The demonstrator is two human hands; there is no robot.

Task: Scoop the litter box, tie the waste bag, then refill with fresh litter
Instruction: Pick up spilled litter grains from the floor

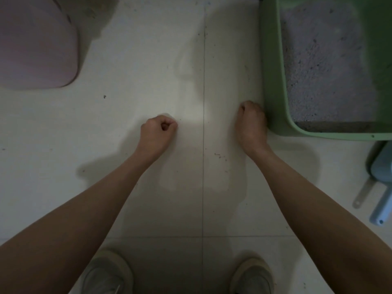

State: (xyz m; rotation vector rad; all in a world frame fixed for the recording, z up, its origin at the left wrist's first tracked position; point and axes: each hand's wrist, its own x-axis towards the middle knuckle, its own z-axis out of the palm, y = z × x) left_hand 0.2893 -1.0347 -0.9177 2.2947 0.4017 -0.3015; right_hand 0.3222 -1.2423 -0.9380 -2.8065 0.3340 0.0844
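Note:
A green litter box [273,81] stands on the floor at the upper right, filled with pale grey litter [322,68] speckled with dark bits. A light blue scoop [382,198] lies on the floor below the box at the right edge, with a grey handle beside it. My left hand [158,129] hovers over the tiles in the middle, fingers curled into a fist with nothing in it. My right hand [252,122] is also curled, close against the box's left outer wall near its front corner. I see nothing held in it. No waste bag is in view.
A rounded pink object [36,45] sits on the floor at the upper left. White floor tiles [148,60] with a few dark specks spread between it and the box. My two shoes [106,274] show at the bottom edge.

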